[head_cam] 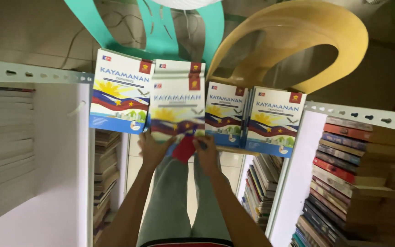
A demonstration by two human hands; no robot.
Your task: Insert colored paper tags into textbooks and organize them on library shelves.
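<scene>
Both hands grip the bottom edge of the middle book stack (178, 98), held over the lap, just off frame centre toward 10 o'clock. Left hand (153, 150) clamps its lower left corner, right hand (208, 153) the lower right. A red cloth (184, 148) is pinched between the hands at the stack's bottom edge; can't tell which hand actually has it.

Risks as I read them:
- The stack is several copies, gripped at one edge only. Glossy covers, so the top copy could slide off toward 12 o'clock.
- Left pile of books (120, 91) at 10 o'clock sits on the teal chair (161, 32), touching or overlapping the held stack. A nudge sideways could tip it off.
- Right pile (254, 119) at 2 o'clock stands on the tan chair (293, 41), bottom corners overhanging the seat edge. Bumping with the right elbow or the stack could spill it to the floor.
- The cloth in the grip lowers friction on that edge, so slip is likelier.
- Metal shelf rails (33, 73) at 9 and 3 o'clock are near both forearms, so there's little room to swing. Shelved books (344, 174) at 4 o'clock look loosely piled.
</scene>
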